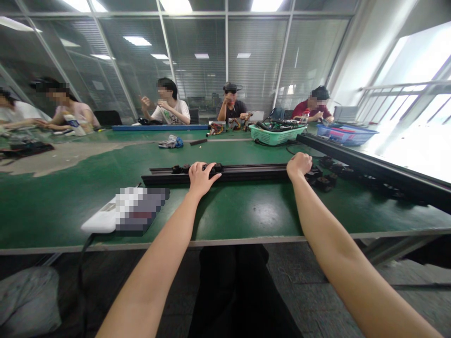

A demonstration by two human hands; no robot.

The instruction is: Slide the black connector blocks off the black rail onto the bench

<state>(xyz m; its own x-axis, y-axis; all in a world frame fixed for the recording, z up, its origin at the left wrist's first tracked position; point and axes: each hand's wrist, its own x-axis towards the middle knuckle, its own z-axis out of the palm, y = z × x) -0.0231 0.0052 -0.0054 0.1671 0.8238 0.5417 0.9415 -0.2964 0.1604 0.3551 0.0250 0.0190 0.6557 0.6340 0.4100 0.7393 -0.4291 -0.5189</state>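
Note:
A long black slotted metal rail (pixel 253 174) lies crosswise on the green table, with small black parts (pixel 179 169) along its far side near the left end. My left hand (pixel 200 178) bends over the rail left of its middle, thumb set apart from the fingers, beside a black wheel-like part (pixel 218 167). At the rail's right end my right hand (pixel 299 165) is closed, its fingers curled at that end; their exact hold is partly hidden. Several black roller-like parts (pixel 326 182) lie just to the right of this hand.
Another long black rail (pixel 373 164) runs diagonally on the right. A white device (pixel 102 220) with a cable lies front left. Farther back are a green basket (pixel 275 137) of cables, a blue basket (pixel 347 136) and a grey-blue cloth (pixel 171 142). Several people sit across the table (pixel 239 216).

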